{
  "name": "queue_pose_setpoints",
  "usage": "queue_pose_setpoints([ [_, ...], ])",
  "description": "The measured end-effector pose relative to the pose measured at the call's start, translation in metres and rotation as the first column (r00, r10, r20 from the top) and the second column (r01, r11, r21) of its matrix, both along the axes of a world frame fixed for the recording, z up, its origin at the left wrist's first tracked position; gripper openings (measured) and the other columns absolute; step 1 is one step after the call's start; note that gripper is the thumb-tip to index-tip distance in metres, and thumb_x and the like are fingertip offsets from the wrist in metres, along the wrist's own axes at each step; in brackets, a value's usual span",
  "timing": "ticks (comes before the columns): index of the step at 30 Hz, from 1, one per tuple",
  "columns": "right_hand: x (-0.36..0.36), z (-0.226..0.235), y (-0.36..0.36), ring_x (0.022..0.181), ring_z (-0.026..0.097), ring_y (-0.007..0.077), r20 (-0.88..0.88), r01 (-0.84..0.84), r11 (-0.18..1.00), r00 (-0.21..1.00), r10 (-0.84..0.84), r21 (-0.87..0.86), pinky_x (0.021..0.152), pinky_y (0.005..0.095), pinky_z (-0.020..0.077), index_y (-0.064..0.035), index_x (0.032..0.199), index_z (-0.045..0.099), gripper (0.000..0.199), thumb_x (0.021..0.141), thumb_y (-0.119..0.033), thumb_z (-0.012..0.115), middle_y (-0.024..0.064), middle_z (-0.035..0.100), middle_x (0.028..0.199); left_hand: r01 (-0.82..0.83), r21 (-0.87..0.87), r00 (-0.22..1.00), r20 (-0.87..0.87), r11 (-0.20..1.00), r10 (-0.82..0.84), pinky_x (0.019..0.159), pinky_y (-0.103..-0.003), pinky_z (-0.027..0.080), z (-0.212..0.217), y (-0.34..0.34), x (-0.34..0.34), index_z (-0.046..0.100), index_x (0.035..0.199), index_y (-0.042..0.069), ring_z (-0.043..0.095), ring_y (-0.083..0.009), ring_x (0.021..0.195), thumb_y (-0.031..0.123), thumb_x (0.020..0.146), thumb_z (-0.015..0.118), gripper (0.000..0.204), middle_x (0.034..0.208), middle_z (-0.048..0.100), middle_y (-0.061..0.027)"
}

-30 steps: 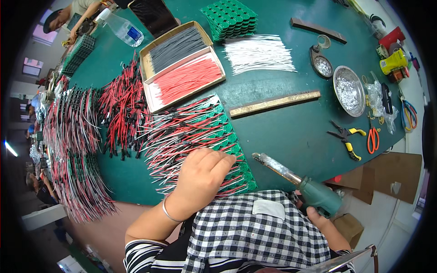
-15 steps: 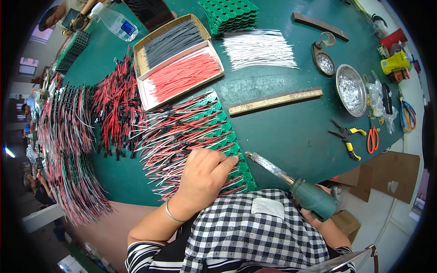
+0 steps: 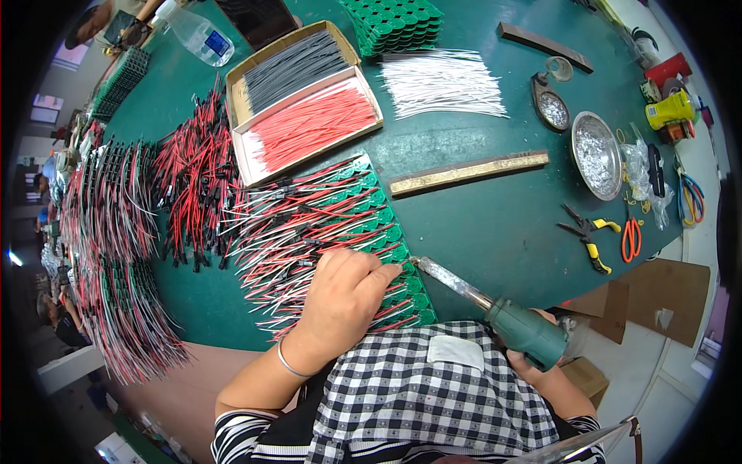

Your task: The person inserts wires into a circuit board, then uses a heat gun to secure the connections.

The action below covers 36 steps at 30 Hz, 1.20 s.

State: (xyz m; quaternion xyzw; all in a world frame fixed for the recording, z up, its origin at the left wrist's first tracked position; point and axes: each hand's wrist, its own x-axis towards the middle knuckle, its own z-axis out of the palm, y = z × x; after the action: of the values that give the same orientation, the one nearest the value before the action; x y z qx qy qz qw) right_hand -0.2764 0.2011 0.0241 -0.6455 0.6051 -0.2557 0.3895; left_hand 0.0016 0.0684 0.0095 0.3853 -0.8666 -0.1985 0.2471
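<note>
My left hand (image 3: 340, 298) lies palm down on a row of small green circuit boards (image 3: 386, 232) with red, black and white wires soldered to them, fingertips pinching at the wires near the boards' right edge. My right hand (image 3: 541, 363) grips the green handle of a soldering iron (image 3: 495, 305). Its metal tip points up-left and ends just beside my left fingertips. A bracelet circles my left wrist.
A cardboard tray (image 3: 239, 155) of black and red wires sits behind the boards, white wires (image 3: 440, 81) and stacked green boards (image 3: 394, 23) farther back. A metal bar (image 3: 468, 172), a solder dish (image 3: 595, 155), pliers (image 3: 587, 236), scissors (image 3: 630, 232) lie right. Finished wired boards (image 3: 116, 255) pile left.
The soldering iron tip has moved left toward my left fingertips. My left hand has stayed on the boards and shifted its fingers slightly.
</note>
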Motion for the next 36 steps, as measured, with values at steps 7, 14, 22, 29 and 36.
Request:
queue_pose_setpoints([
  [7,0.001,0.000,-0.001,0.106,0.051,0.0270,0.074,0.032,0.997,0.997,-0.037,0.072,0.092,0.0386,0.0380,-0.0075,0.103,0.065,0.035,0.085,-0.037,0.061,0.0062,0.063,0.106,0.005,-0.001,1.000,-0.009,1.000,-0.005,0.067,-0.035,0.042,-0.001,-0.001,0.000,0.066,0.091,0.006,0.055,-0.0224,0.073,-0.002,0.069,0.069,0.023,0.079,0.058,-0.0049],
  [14,-0.002,-0.005,0.000,0.103,0.053,0.0273,-0.044,-0.034,0.996,0.999,0.031,-0.077,0.091,0.0391,0.0397,-0.0063,0.105,0.065,0.036,0.086,-0.036,0.060,0.0071,0.063,0.106,0.003,0.005,1.000,0.000,1.000,-0.003,0.066,-0.035,0.042,-0.001,-0.002,-0.001,0.066,0.090,0.006,0.055,-0.0223,0.072,-0.002,0.070,0.068,0.022,0.079,0.058,-0.0048],
  [22,-0.006,-0.016,0.018,0.090,0.060,0.0261,0.226,0.235,0.944,0.931,-0.287,0.231,0.088,0.0390,0.0412,-0.0067,0.096,0.066,0.019,0.085,-0.018,0.057,0.0060,0.067,0.088,0.003,0.001,1.000,0.020,1.000,-0.003,0.067,-0.035,0.042,0.001,-0.001,0.000,0.066,0.090,0.007,0.055,-0.0219,0.073,-0.002,0.070,0.068,0.023,0.079,0.058,-0.0044],
  [29,-0.002,-0.014,0.004,0.076,0.063,0.0203,0.173,0.152,0.988,0.973,-0.153,0.019,0.088,0.0358,0.0408,-0.0036,0.100,0.063,0.020,0.088,-0.018,0.055,0.0026,0.067,0.075,0.001,-0.028,1.000,0.019,1.000,0.000,0.059,-0.034,0.045,0.021,-0.006,0.002,0.068,0.095,0.007,0.057,-0.0211,0.068,-0.002,0.070,0.066,0.027,0.079,0.059,-0.0052],
  [36,-0.009,-0.019,0.016,0.080,0.058,0.0148,0.250,0.160,0.952,0.941,-0.227,0.262,0.076,0.0279,0.0445,-0.0006,0.125,0.051,0.063,0.090,-0.052,0.052,0.0066,0.062,0.083,0.005,-0.086,0.964,0.267,0.996,0.019,0.057,-0.033,0.046,0.038,-0.013,0.003,0.066,0.096,0.007,0.057,-0.0225,0.068,0.006,0.068,0.064,0.027,0.078,0.057,-0.0057],
])
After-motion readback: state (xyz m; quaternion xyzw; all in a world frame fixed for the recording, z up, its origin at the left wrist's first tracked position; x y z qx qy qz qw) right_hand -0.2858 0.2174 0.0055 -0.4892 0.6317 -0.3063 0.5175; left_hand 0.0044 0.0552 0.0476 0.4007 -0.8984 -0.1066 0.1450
